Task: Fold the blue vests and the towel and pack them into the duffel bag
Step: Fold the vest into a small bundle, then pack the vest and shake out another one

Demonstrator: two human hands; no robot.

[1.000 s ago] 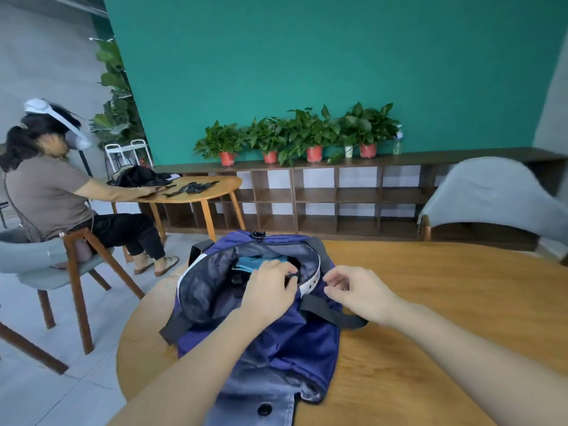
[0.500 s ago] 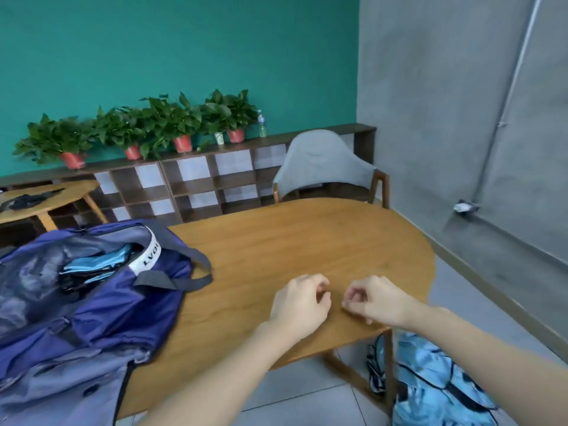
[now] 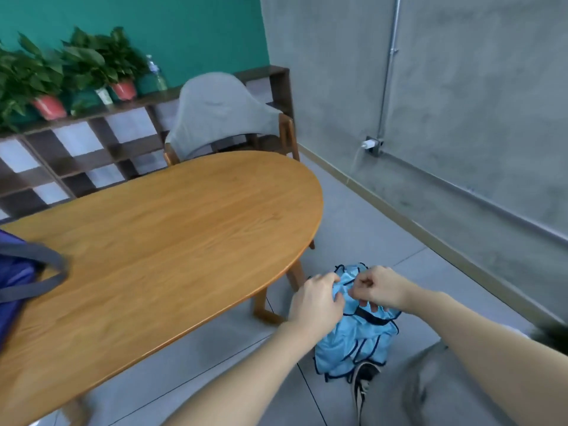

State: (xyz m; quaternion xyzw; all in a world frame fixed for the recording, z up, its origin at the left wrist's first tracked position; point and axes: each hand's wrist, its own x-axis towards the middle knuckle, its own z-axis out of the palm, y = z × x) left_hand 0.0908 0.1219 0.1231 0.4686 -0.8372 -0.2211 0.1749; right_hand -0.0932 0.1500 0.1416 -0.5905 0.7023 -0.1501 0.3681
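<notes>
Both hands close on a heap of light-blue vests (image 3: 353, 342) lying on the grey floor to the right of the oval wooden worktop (image 3: 159, 247), beside the person's shoe (image 3: 362, 382): the left hand (image 3: 318, 298) bunches cloth at the top of the heap, while the right hand (image 3: 379, 287) pinches a dark-trimmed edge just beside it. The vests look thin, limp and slightly slick, light enough to lift in one go but apt to slide apart, so the bound edges or shoulder straps seem the surest places to take hold. The purple duffel bag (image 3: 15, 287) sits at the worktop's near left edge, only its side and grey strap (image 3: 43, 272) in view. Half a second ago both hands hovered loosely curled over the bare worktop with the vests barely showing below its rim; now they have dropped past the edge to the heap, and the view has swung right and down.
</notes>
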